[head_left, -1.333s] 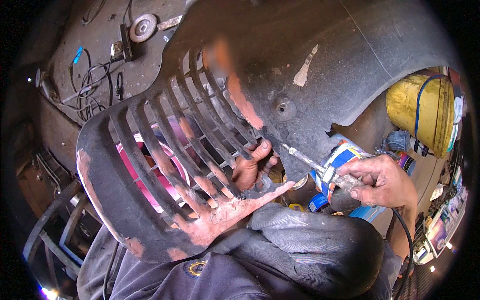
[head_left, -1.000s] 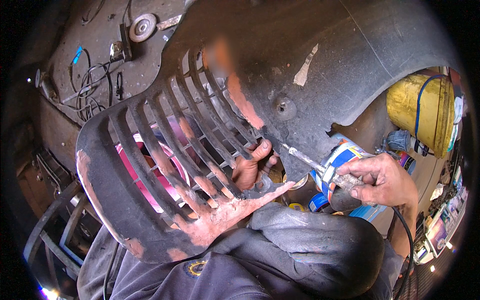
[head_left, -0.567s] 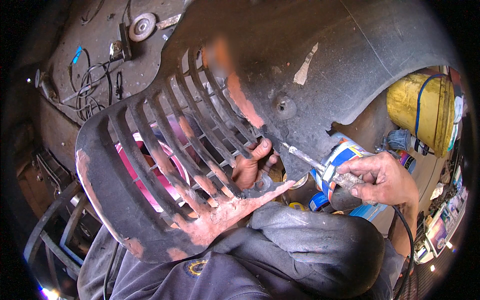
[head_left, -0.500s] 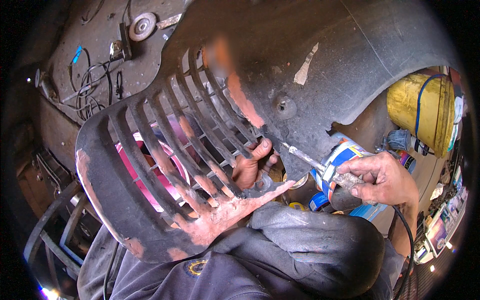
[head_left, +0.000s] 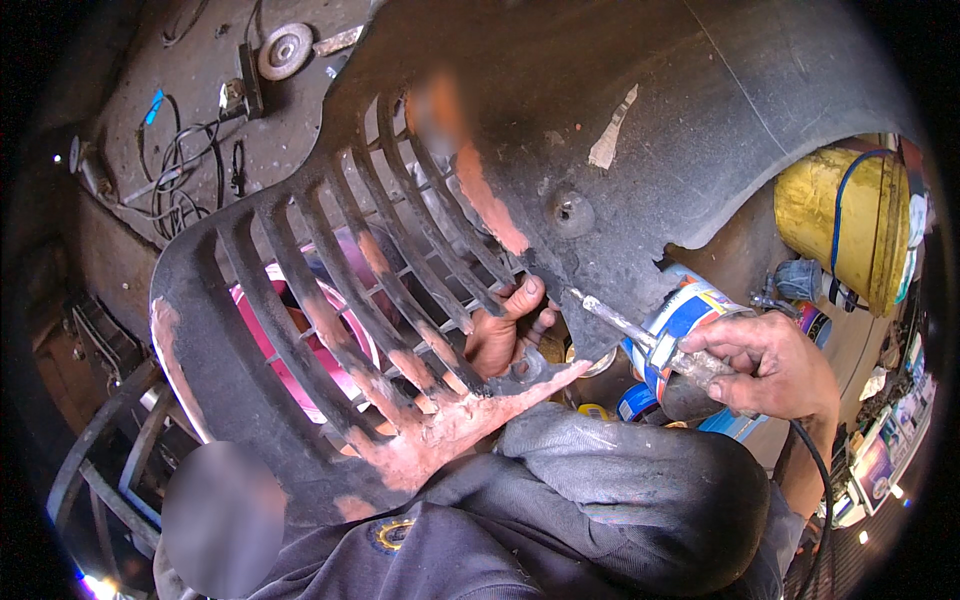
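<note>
A dark plastic bumper (head_left: 660, 110) with a slatted grille lies across my lap, patched with pink filler (head_left: 435, 445). My left hand (head_left: 505, 335) grips its broken edge at the slat ends, thumb in front and the other fingers partly hidden behind. In my right hand (head_left: 770, 365) is a soldering iron (head_left: 625, 325), its grimy handle wrapped by my fingers and its cord trailing past my wrist. The iron's tip points up and left, close to the dark, roughened plastic by my left thumb. Whether it touches the surface I cannot tell.
Paint cans (head_left: 680, 325) stand behind the bumper's edge at right, with a yellow bucket (head_left: 840, 230) beyond. A pink round container (head_left: 300, 345) shows through the slats. Tangled cables (head_left: 180, 170) and a grinding disc (head_left: 286, 50) lie on the floor at upper left.
The soldering iron's tip has shifted slightly right and away from the roughened spot, and my right hand has moved a little with it. My left hand and the bumper stay put.
</note>
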